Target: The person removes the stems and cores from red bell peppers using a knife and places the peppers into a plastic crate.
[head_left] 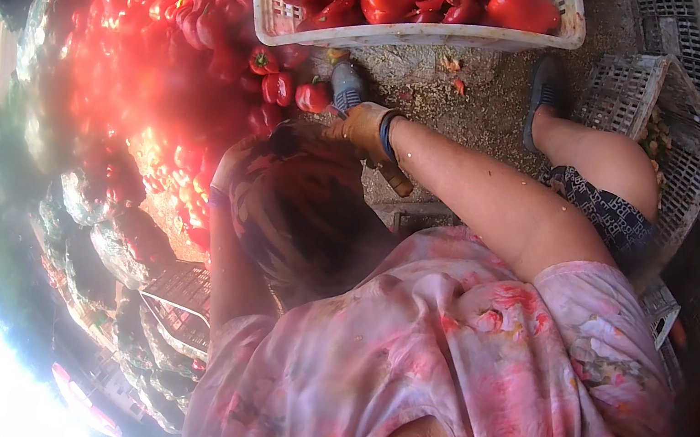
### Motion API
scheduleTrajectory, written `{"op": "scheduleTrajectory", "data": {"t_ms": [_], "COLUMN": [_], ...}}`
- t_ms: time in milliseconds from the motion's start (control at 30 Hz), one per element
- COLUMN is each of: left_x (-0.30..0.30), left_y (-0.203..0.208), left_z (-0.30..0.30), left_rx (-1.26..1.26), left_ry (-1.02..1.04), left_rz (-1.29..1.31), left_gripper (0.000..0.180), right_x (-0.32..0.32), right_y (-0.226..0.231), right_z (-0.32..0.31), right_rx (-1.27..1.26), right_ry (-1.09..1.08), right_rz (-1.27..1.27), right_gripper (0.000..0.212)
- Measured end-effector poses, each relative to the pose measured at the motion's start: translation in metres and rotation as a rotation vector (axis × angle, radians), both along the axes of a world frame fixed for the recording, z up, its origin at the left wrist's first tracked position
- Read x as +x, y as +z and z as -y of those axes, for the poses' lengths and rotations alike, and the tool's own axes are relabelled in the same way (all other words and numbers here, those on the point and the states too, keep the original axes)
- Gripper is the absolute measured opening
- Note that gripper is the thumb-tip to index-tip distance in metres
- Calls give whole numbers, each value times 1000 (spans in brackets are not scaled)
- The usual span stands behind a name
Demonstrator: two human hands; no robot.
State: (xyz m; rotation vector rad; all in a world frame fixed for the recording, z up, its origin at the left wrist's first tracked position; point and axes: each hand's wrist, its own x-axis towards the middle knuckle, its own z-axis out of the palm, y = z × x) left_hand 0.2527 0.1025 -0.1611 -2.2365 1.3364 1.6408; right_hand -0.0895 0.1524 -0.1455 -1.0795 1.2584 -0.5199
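Note:
My right hand (366, 133), in a tan work glove with a dark band at the wrist, reaches across in front of me. It is beside my shoe (347, 88) and a dark patterned rounded shape (311, 203). Its fingers are partly turned away, so their grip is unclear. My left hand (235, 160) sits at the far side of that dark shape, mostly hidden and washed out by glare. Just beyond the hands lie a few red bell peppers (278, 89). They are at the edge of a large heap of red peppers (161, 48) on the left.
Ahead stands a white plastic crate (417, 37) holding several red peppers. Plastic crates (620, 97) lie tipped or stacked at the right, near my other foot (544, 84). Filled bags (89, 198) line the left, with another crate (180, 301). Scraps litter the ground (467, 99).

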Motion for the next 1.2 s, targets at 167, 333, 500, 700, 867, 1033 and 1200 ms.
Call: {"op": "scheduleTrajectory", "data": {"t_ms": [167,333,500,700,867,1033,1200], "left_x": [-19,-101,-95,-106,-25,-22,-70], "left_y": [22,125,212,242,170,42,-35], "left_z": [32,2,-76,-145,-172,-201,-202], "left_rx": [-152,-574,-799,-508,-148,25,37], "left_ry": [-90,229,-482,-405,300,325,113], "left_rz": [-63,-336,-127,-187,-299,-86,169], "left_gripper": [21,17,11,6,32,34,36], "right_x": [-2,-35,-51,-62,-86,-146,-167], "right_y": [-3,79,116,105,94,157,193], "right_z": [35,23,-59,-134,-121,-101,-76], "right_rx": [527,203,-209,-222,-755,-48,-208], "right_ry": [-199,-185,118,210,36,-546,-644], "right_rz": [323,315,317,86,-335,-117,-95], "right_gripper": [23,15,14,21,28,32,33]}}
